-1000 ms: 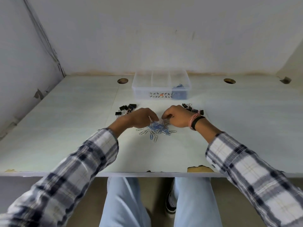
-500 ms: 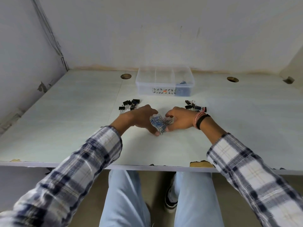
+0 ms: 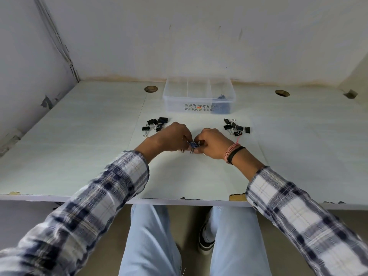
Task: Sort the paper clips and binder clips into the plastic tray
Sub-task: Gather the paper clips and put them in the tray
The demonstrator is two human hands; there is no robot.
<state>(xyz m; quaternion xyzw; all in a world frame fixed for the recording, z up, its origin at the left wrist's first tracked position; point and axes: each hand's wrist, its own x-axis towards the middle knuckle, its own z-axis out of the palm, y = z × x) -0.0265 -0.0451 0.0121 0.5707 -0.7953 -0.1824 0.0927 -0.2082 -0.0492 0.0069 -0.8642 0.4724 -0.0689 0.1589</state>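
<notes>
My left hand (image 3: 172, 138) and my right hand (image 3: 213, 143) meet at the middle of the table, both closed around a bunch of blue paper clips (image 3: 192, 145); only a few clips show between the fingers. A clear plastic tray (image 3: 179, 100) with three compartments stands at the back centre. Its right compartment holds blue paper clips (image 3: 220, 108); the other two look bare. One heap of black binder clips (image 3: 156, 124) lies just behind my left hand. A second heap of binder clips (image 3: 236, 127) lies behind my right hand.
The white table (image 3: 79, 146) has two round cable holes, one at the back left (image 3: 151, 89) and one at the back right (image 3: 282, 93). Walls close it in at the left, back and right. The front edge is chipped near my right sleeve (image 3: 237, 196).
The loose blue paper clips that lay spread on the table have been swept together and gathered up between both hands. The hands have closed in on each other.
</notes>
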